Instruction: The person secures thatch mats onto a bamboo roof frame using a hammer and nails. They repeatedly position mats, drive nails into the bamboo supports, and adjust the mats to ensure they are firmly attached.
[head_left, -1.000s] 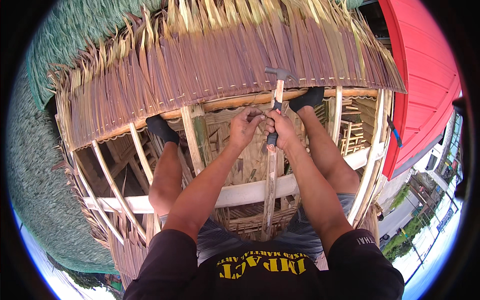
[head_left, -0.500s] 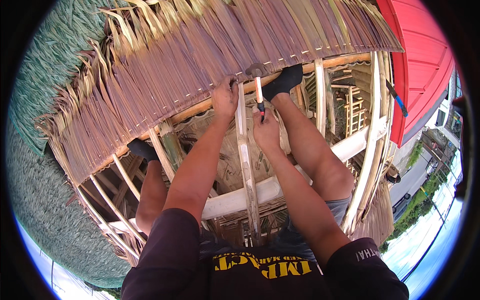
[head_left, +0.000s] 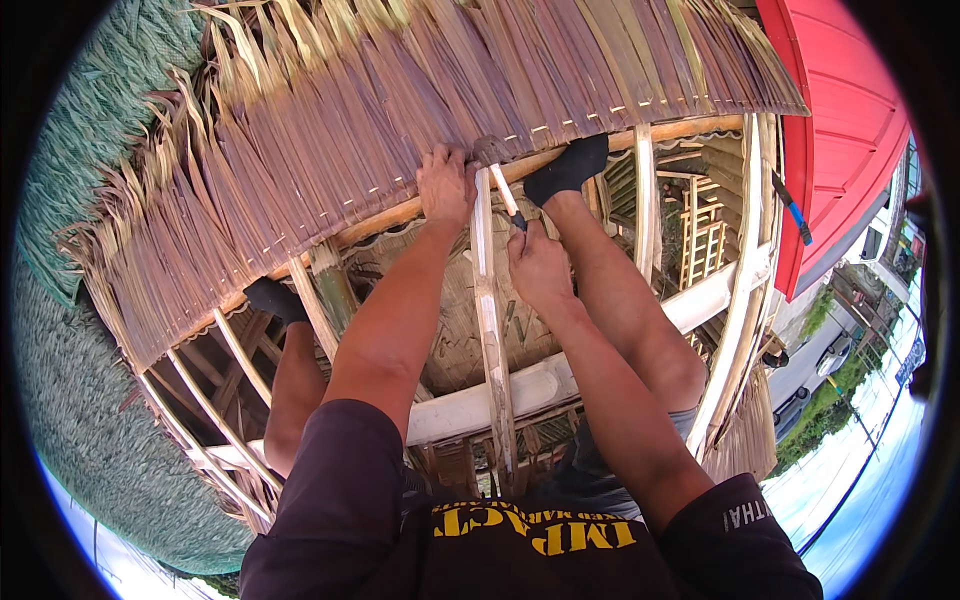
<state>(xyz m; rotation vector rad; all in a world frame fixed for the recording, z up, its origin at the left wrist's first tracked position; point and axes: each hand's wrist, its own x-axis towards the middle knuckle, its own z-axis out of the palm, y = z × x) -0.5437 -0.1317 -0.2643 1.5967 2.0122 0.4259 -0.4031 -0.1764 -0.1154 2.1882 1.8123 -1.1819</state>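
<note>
A hammer (head_left: 506, 192) with a pale shaft and dark grip is in my right hand (head_left: 541, 266), whose fingers are wrapped round it. Its dark head rests at or just over the lower edge of the brown thatch panel (head_left: 400, 130), at the top of the middle rafter (head_left: 487, 300). Just left of the hammer head, my left hand (head_left: 444, 186) presses on the thatch edge with bent fingers, thumb side toward the rafter top. Whatever is pinched between those fingers, if anything, is too small to make out.
My socked feet (head_left: 568, 170) are braced by an orange-brown batten (head_left: 392, 217) under the thatch. A thick pale pole (head_left: 455, 412) crosses below several rafters, with open gaps between them. A blue-handled tool (head_left: 793, 208) hangs at right, beside a red metal roof (head_left: 850, 110). Green netting (head_left: 110, 130) lies left.
The hammer head has shifted left and slightly down to the rafter top, its shaft now more slanted. My left fingers have spread further up over the thatch. The view has shifted slightly.
</note>
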